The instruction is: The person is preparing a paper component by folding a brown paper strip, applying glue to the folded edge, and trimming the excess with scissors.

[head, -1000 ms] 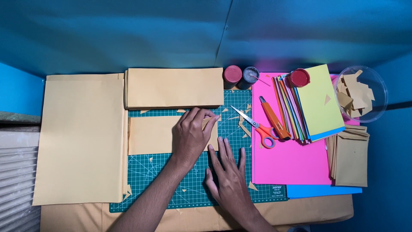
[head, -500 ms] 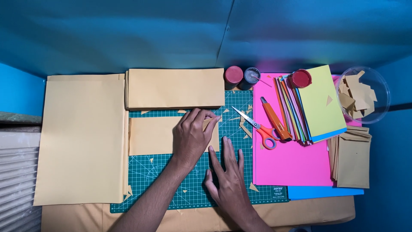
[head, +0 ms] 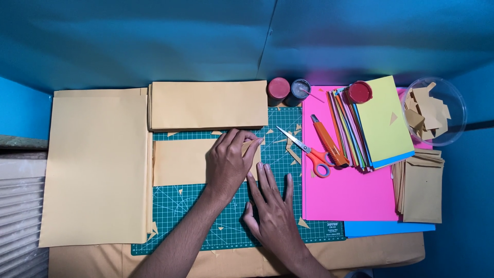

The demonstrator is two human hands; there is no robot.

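Note:
A tan paper sheet lies on the green cutting mat. My left hand rests on the sheet's right end, with its fingertips curled over and pinching a folded corner at the right edge. Just below and to the right, my right hand lies flat on the mat, fingers apart. Its fingertips touch the sheet's lower right edge. Small tan paper scraps are scattered over the mat.
A large tan sheet stack lies left, a folded tan stack behind. Orange scissors, an orange cutter, coloured paper, pink sheet, two small jars, a red lid, tan envelopes and a clear bowl of scraps sit right.
My right hand's fingers spread and shifted slightly on the mat beside the sheet. My left hand stays on the sheet's right edge.

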